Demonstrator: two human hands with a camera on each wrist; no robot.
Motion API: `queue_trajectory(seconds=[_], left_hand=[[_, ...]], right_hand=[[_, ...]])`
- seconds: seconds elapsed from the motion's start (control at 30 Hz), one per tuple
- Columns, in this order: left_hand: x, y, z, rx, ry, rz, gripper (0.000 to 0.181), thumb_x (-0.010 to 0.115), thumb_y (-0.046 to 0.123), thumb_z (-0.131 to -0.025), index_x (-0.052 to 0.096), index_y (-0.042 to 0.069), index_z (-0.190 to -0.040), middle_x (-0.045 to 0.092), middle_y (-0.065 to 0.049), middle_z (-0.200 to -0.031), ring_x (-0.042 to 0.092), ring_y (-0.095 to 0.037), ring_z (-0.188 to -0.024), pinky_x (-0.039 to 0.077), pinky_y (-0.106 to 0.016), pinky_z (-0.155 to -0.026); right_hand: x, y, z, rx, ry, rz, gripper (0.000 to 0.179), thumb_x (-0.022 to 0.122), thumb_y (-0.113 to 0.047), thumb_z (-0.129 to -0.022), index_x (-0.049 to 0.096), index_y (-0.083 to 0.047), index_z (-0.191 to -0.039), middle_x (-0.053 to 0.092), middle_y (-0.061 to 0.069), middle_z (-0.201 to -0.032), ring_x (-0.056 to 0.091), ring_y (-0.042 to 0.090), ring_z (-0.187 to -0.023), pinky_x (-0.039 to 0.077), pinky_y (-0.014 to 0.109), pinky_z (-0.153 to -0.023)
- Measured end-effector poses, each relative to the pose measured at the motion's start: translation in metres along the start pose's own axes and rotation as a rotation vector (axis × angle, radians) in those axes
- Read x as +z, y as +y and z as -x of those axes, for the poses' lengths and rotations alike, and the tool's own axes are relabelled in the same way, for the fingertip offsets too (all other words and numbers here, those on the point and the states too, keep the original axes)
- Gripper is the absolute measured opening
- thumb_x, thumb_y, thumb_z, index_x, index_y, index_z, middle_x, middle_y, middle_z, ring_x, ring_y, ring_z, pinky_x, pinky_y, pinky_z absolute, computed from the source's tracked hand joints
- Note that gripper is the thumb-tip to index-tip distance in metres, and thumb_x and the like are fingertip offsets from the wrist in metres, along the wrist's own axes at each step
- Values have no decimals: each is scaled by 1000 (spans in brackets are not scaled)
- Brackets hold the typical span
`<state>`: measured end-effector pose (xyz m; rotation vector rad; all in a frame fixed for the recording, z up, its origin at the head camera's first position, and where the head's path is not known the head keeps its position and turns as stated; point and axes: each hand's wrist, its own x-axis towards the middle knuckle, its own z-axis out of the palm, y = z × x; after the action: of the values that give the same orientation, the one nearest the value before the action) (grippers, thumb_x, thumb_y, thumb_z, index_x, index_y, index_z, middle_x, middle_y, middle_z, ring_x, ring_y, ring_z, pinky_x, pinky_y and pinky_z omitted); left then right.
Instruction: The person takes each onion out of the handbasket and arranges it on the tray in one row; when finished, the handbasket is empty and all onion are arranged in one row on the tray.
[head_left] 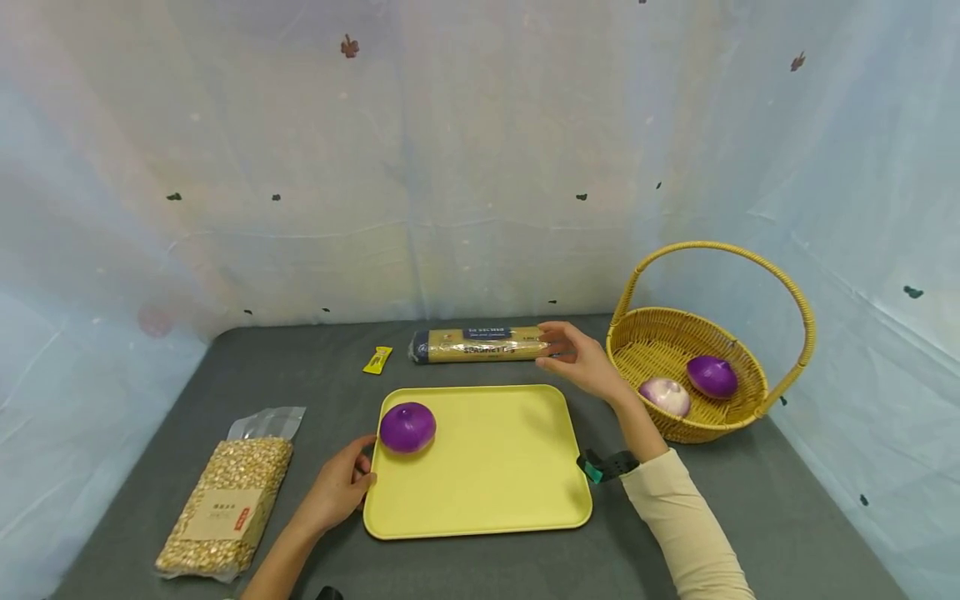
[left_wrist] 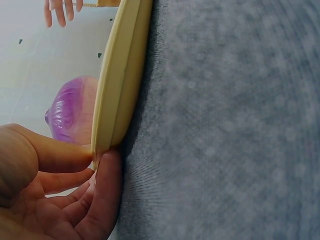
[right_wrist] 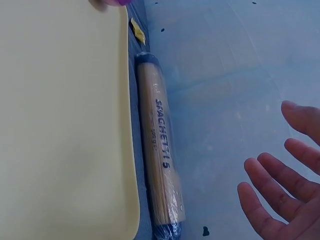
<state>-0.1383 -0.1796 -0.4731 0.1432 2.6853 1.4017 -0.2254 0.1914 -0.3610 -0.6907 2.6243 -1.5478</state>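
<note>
My left hand (head_left: 337, 487) is at the left side of the yellow tray (head_left: 487, 467); the left wrist view shows thumb and fingers pinching the tray's rim (left_wrist: 111, 95). A purple onion (head_left: 407, 427) sits in the tray's upper left corner, just by that hand. Behind the tray lies a packet of spaghetti (head_left: 480, 344), label facing up. Over its right end, in the head view, my right hand (head_left: 581, 358) is spread with bent, parted fingers. In the right wrist view this hand (right_wrist: 285, 190) is apart from the spaghetti packet (right_wrist: 160, 145), holding nothing.
A yellow wicker basket (head_left: 633, 333) with a tall handle stands at the right, holding a purple onion (head_left: 712, 377) and a paler onion (head_left: 665, 397). A small yellow wrapped packet (head_left: 377, 360) lies behind the tray. At the left is a clear bag of corn kernels (head_left: 228, 500).
</note>
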Motion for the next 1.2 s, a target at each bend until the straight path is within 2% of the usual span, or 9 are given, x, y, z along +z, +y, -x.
queue_trajectory(seconds=[0.53, 0.6, 0.83, 0.93, 1.13, 1.2], left_hand=[[-1, 2, 0, 3, 0, 14, 50, 58, -10, -83, 45, -3, -131, 47, -6, -80, 44, -13, -55, 45, -25, -42], [-1, 2, 0, 5, 1, 14, 50, 58, -10, -83, 46, -3, -131, 47, -6, -80, 44, -13, -55, 45, -25, -42], [0, -1, -1, -7, -1, 11, 49, 57, -8, -84, 45, -3, -131, 47, -6, -81, 45, -13, -56, 46, -25, -42], [0, 0, 0, -5, -1, 23, 49, 57, -9, -84, 46, -3, -131, 47, -6, -81, 45, -13, -57, 46, -25, -42], [-1, 1, 1, -1, -4, 24, 49, 57, -10, -84, 45, -3, -131, 47, -7, -81, 45, -14, -58, 47, -25, -42], [-1, 1, 1, 1, -4, 22, 50, 57, -10, -84, 45, -3, -131, 47, -7, -81, 45, -14, -57, 47, -25, -42]], right_hand=[[-17, 10, 6, -25, 66, 7, 51, 64, -3, -87, 42, 2, -133, 50, 26, -123, 52, 46, -106, 46, 53, -88], [-21, 14, 6, -34, 76, 16, 50, 63, -4, -87, 43, 2, -133, 50, 26, -123, 53, 45, -106, 47, 51, -87], [-35, 49, 6, -29, 132, 34, 48, 64, -14, -88, 46, -7, -132, 53, 17, -124, 56, 35, -106, 51, 38, -85], [-38, 52, 9, -11, 162, 25, 47, 64, -16, -89, 48, -9, -132, 53, 16, -124, 56, 33, -106, 52, 36, -82], [-49, 56, 16, 17, 186, 39, 47, 62, -19, -90, 47, -9, -133, 52, 17, -126, 53, 37, -110, 47, 45, -88], [-53, 57, 18, 12, 196, 63, 46, 62, -18, -91, 47, -8, -133, 52, 18, -126, 53, 38, -110, 46, 42, -89]])
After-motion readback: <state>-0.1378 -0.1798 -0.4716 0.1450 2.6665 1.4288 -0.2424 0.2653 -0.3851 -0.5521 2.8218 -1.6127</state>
